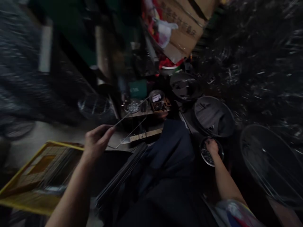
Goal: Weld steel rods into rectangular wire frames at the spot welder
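Observation:
My left hand [98,140] is closed, pinching a thin bent metal wire [129,114] between thumb and fingers. The wire reaches away over the low bench, and a second thin length angles back below it. My right hand [212,147] is down inside a round metal bowl [222,155] of small metal pieces [206,154]. Its fingers are bunched together, with the tips hidden among the pieces, so what they grip does not show. A bundle of straight metal rods [123,175] lies against my dark-clothed lap.
At left stands a yellow basket [21,206] holding more rods. On the low bench [131,114] are a dish of small shiny pieces [133,106] and a round container [156,94]. Dark round lidlike shapes [213,116] lie at right. A cardboard box [182,28] leans at the back.

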Demonstrator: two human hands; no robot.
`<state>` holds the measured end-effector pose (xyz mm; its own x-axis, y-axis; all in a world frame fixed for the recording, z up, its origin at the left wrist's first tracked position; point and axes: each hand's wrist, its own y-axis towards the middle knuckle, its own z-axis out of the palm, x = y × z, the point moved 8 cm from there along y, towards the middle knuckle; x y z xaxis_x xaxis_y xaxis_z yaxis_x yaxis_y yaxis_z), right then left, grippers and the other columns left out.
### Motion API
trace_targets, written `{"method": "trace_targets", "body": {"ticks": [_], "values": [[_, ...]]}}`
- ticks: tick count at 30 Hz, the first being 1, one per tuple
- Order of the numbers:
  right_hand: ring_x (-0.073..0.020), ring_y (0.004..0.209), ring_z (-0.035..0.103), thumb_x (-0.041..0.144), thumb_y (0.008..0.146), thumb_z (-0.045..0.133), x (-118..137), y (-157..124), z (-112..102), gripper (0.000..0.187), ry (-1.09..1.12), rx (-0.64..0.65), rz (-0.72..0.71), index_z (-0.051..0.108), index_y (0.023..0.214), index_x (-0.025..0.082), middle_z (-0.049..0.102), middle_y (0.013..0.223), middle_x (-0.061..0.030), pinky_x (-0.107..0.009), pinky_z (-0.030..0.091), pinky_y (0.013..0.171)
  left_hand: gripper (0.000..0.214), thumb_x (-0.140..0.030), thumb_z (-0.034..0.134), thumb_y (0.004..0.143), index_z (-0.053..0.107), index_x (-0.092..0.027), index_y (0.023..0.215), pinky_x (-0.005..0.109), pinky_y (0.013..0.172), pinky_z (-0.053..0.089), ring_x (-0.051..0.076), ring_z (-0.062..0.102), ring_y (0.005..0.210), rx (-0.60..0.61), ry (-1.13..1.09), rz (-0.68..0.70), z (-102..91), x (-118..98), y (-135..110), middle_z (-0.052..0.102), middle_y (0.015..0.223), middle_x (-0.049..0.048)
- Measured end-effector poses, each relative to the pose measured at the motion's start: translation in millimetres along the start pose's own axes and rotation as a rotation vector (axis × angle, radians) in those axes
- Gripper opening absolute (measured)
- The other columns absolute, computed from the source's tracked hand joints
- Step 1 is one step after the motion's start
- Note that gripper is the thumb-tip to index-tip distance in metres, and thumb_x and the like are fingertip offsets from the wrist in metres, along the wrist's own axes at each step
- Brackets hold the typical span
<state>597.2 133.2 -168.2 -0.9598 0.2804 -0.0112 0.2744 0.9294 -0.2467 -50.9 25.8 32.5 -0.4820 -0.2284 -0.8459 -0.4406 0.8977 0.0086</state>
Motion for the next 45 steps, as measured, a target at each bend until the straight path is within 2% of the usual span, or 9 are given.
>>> {"method": "trace_targets", "body": {"ticks": [7, 10, 14, 18, 22, 27, 31, 37, 45], "values": [[-0.0329, 0.084, 0.071, 0.033, 0.084, 0.047, -28.5, -20.4, -20.8, 0.042, 0.006, -0.06, 0.06, 0.067, 0.11, 0.007, 0.073, 0.092, -0.0209, -0.039, 0.052, 0.071, 0.032, -0.042, 0.057, 0.084, 0.07, -0.012, 0.084, 0.023, 0.058, 0.04, 0.013, 0.053, 0.06, -0.027, 0.09, 0.17, -4.9, 11.4, 9.5, 0.064, 0.066, 0.0015], [-0.0327, 0.085, 0.07, 0.037, 0.08, 0.049, -13.2, -21.1, -46.5, 0.04, 0.122, -0.16, 0.011, 0.067, 0.107, 0.012, 0.074, 0.092, -0.0177, -0.04, 0.052, 0.072, 0.031, -0.04, 0.055, 0.085, 0.069, -0.012, 0.082, 0.022, 0.057, 0.039, 0.013, 0.053, 0.058, -0.014, 0.108, 0.227, 1.1, 6.6, 9.8, 0.063, 0.064, 0.0014], [-0.0297, 0.077, 0.071, 0.048, 0.076, 0.055, 60.2, -20.4, -90.0, 0.038, 0.498, -0.227, -0.194, 0.067, 0.094, 0.017, 0.074, 0.081, -0.0136, -0.038, 0.054, 0.068, 0.03, -0.038, 0.054, 0.086, 0.069, -0.013, 0.08, 0.021, 0.05, 0.034, 0.01, 0.046, 0.05, -0.023, 0.122, 0.259, 7.2, 4.2, 9.7, 0.056, 0.055, -0.0014], [-0.0234, 0.064, 0.07, 0.057, 0.072, 0.061, 144.0, -35.8, -97.9, 0.04, 0.806, 0.024, -0.341, 0.064, 0.082, 0.018, 0.073, 0.074, -0.0101, -0.031, 0.054, 0.055, 0.027, -0.035, 0.054, 0.086, 0.068, -0.014, 0.078, 0.021, 0.053, 0.036, 0.011, 0.05, 0.053, -0.05, 0.097, 0.287, 8.2, 1.9, 5.0, 0.06, 0.058, -0.0003], [-0.0216, 0.05, 0.065, 0.062, 0.066, 0.064, 167.4, -60.5, -87.5, 0.045, 0.813, 0.195, -0.324, 0.064, 0.073, 0.018, 0.069, 0.062, -0.0078, -0.029, 0.049, 0.044, 0.027, -0.034, 0.053, 0.088, 0.068, -0.014, 0.078, 0.021, 0.053, 0.037, 0.011, 0.051, 0.052, -0.072, 0.082, 0.296, 3.9, 3.9, -1.1, 0.06, 0.058, -0.0003], [-0.017, 0.049, 0.06, 0.058, 0.075, 0.06, 203.9, -82.0, -126.0, 0.042, 0.839, 0.066, -0.42, 0.065, 0.08, 0.016, 0.067, 0.064, -0.0054, -0.027, 0.046, 0.048, 0.026, -0.033, 0.053, 0.089, 0.067, -0.014, 0.08, 0.02, 0.054, 0.038, 0.011, 0.054, 0.053, -0.118, 0.072, 0.312, -3.3, 5.3, -8.1, 0.063, 0.061, 0.0011], [-0.0128, 0.049, 0.054, 0.051, 0.082, 0.056, 321.3, -110.3, -149.2, 0.033, 0.911, 0.109, -0.679, 0.063, 0.084, 0.018, 0.061, 0.062, 0.0, -0.024, 0.042, 0.049, 0.024, -0.032, 0.054, 0.09, 0.066, -0.014, 0.08, 0.02, 0.053, 0.038, 0.01, 0.053, 0.052, -0.165, 0.077, 0.312, -6.3, 0.4, -16.3, 0.061, 0.06, 0.0002], [-0.0078, 0.041, 0.039, 0.048, 0.076, 0.06, 471.8, -157.7, -129.5, 0.031, 1.122, 0.463, -0.817, 0.054, 0.065, 0.019, 0.047, 0.049, 0.0049, -0.021, 0.029, 0.042, 0.018, -0.028, 0.055, 0.09, 0.065, -0.015, 0.082, 0.019, 0.055, 0.04, 0.01, 0.056, 0.054, -0.232, 0.075, 0.34, -11.4, -5.0, -28.9, 0.063, 0.063, 0.0005], [-0.0035, 0.038, 0.023, 0.048, 0.069, 0.069, 504.6, -170.8, -131.4, 0.034, 1.379, 0.721, -0.735, 0.051, 0.066, 0.019, 0.035, 0.045, 0.0102, -0.018, 0.014, 0.037, 0.016, -0.025, 0.054, 0.091, 0.065, -0.016, 0.085, 0.02, 0.057, 0.042, 0.011, 0.061, 0.057, -0.239, 0.083, 0.362, -17.7, -0.7, -27.5, 0.067, 0.068, 0.0019]]}}
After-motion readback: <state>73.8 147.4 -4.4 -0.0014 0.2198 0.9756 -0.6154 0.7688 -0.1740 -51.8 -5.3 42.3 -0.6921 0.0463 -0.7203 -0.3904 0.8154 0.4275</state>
